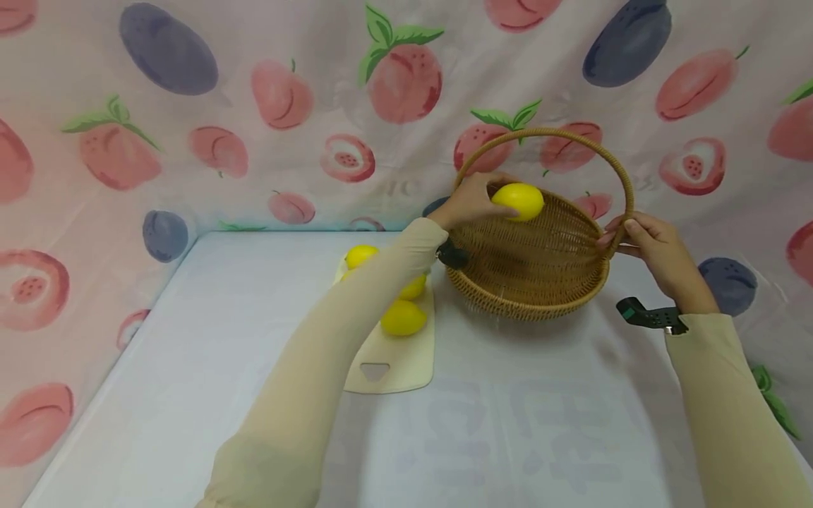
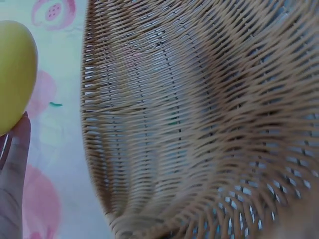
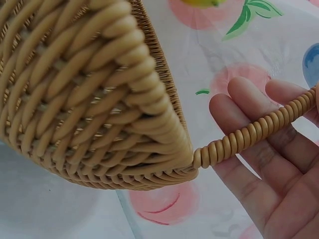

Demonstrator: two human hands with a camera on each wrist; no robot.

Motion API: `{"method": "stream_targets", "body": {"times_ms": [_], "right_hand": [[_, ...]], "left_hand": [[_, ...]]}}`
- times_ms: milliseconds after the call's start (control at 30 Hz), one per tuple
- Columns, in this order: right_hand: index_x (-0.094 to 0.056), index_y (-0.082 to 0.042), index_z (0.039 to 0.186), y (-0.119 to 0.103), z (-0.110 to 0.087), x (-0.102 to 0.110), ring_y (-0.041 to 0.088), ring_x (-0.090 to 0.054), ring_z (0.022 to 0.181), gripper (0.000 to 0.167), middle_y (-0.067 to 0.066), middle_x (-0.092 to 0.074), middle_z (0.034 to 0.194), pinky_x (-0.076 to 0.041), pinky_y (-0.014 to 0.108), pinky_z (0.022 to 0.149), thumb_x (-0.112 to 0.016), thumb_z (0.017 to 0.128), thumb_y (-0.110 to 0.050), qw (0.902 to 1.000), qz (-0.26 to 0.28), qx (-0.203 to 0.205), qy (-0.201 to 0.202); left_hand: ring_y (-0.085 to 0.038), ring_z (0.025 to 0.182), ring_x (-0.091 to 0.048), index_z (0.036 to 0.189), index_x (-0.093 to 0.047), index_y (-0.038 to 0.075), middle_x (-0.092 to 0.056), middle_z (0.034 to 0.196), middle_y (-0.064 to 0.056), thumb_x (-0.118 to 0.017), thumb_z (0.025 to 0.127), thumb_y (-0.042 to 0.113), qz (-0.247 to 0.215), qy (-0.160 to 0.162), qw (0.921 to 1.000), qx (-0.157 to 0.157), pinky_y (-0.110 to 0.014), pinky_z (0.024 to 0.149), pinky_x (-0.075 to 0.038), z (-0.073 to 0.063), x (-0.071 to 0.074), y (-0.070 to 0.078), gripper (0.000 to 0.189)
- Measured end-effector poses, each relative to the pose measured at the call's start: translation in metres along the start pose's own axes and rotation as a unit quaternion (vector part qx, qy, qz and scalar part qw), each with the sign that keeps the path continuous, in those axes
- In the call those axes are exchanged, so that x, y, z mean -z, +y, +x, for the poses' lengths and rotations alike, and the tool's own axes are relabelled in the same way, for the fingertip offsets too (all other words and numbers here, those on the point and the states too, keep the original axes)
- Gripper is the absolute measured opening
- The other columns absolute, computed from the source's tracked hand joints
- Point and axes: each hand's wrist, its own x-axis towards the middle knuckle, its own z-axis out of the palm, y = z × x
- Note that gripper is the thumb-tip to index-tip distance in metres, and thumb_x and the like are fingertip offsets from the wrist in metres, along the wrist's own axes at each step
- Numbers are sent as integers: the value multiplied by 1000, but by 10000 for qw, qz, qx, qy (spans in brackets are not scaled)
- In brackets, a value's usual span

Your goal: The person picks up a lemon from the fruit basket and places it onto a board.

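My left hand [image 1: 473,199] holds a yellow lemon [image 1: 519,202] between thumb and fingers, over the mouth of a wicker basket [image 1: 527,261]. In the left wrist view the lemon [image 2: 15,74] is beside the basket's woven wall [image 2: 164,109], apart from it. The basket is tilted, its opening facing me. On its right side, my right hand [image 1: 654,243] grips the arched handle [image 1: 559,132] near its base. In the right wrist view, fingers [image 3: 249,184] lie behind the wrapped handle [image 3: 254,134], the thumb mostly cut off by the frame edge.
Several lemons [image 1: 404,318] lie on a pale cutting board [image 1: 406,370] left of the basket, partly hidden by my left sleeve [image 1: 330,346]. The white table [image 1: 190,353] meets a fruit-patterned cloth [image 1: 241,190] behind and at the sides.
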Motion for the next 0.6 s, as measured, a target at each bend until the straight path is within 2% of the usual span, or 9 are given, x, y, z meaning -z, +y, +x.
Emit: {"method": "stream_targets", "body": {"times_ms": [133,333,433,600], "right_hand": [[-58,-2,107,0,0,1,-2,-63,88,36,-13,-67,89,-49,7,77,-35,102,-29,10000,35,29,1],[-58,-1,107,0,0,1,-2,-63,88,37,-13,-68,88,-49,7,77,-35,101,-29,10000,50,-18,5],[-58,-2,107,-1,0,0,-2,-64,88,37,-13,-68,88,-49,8,76,-35,101,-30,10000,73,-27,16],[-58,2,107,0,0,-1,-1,-64,87,38,-13,-68,87,-50,9,76,-36,101,-29,9999,144,21,42]], "left_hand": [[-13,102,-57,131,-54,12,-59,127,-3,-74,80,24,-101,-54,9999,15,-18,87,-47,-11,9,4,55],[-15,102,-59,129,-55,7,-60,126,-7,-74,80,21,-21,-42,9996,-263,-20,89,-48,-30,19,6,55],[-15,104,-60,129,-55,6,-60,126,-9,-75,79,21,103,15,9993,-369,-20,89,-48,-42,24,8,55],[-18,107,-58,129,-54,5,-58,129,-10,-75,79,15,-125,11,9992,-382,-22,90,-48,-68,32,9,55]]}}
